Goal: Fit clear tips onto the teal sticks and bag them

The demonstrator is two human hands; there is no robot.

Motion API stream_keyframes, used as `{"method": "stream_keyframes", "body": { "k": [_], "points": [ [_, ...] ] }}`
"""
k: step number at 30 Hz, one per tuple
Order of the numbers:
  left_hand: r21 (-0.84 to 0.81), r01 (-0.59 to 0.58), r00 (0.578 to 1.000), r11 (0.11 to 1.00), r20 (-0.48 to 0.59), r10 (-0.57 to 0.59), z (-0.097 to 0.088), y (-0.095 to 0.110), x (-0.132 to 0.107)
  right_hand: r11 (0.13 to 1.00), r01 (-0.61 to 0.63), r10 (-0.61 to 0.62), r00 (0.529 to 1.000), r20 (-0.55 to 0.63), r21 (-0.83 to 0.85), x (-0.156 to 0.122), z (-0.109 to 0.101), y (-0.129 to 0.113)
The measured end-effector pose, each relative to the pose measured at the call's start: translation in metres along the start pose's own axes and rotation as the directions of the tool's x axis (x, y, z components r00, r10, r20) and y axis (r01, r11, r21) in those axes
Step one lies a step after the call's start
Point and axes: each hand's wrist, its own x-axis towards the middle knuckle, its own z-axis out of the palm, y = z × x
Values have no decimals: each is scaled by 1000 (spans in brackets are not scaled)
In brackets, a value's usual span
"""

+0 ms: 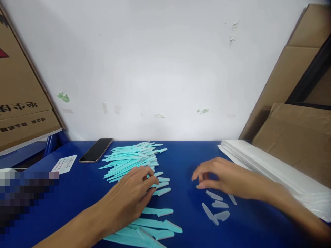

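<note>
My left hand (130,196) lies on the blue table (186,162), fingers curled onto the near edge of a heap of teal plastic sticks (131,158). More teal sticks (152,227) lie under and below that wrist. My right hand (222,177) hovers low over the table with fingers bent and tips drawn together, just above several clear plastic caps (216,206). Whether it pinches a cap is hidden.
A black phone (96,150) and a white card (64,164) lie at the back left. A stack of white plastic sheets (271,168) runs along the right. Cardboard boxes (297,137) stand at right, another (20,103) at left. White wall behind.
</note>
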Motion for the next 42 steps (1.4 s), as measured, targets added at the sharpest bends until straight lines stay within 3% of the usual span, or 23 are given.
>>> {"method": "stream_keyframes", "body": {
  "k": [6, 10, 15, 26, 31, 38, 42],
  "points": [
    [-192, 74, 964, 979, 266, -21, -22, 7, -4, 997, -54, 46, 988, 148, 51, -12, -1, -2],
    [-206, 106, 941, 973, 338, -32, -25, 6, -5, 997, -42, 30, 986, 164, 68, -8, 8, -10],
    [-155, 51, 958, 987, 286, -4, -19, 5, -6, 985, -47, 10, 975, 221, 164, 0, 14, -14],
    [-7, -92, 990, 996, 104, 92, -4, 4, -2, 945, -17, -11, 996, 83, 325, 6, 20, -21],
    [-9, -38, 999, 999, -18, 38, -3, 0, 1, 918, 34, -16, 999, -51, 395, 8, 26, -24],
    [-168, 108, 994, 980, -14, -112, -2, 2, 1, 940, 80, -12, 979, -203, 332, 11, 32, -25],
    [-211, 107, 992, 972, -38, -117, 2, 1, -2, 928, 133, -40, 964, -264, 348, 12, 34, -25]
  ]
}}
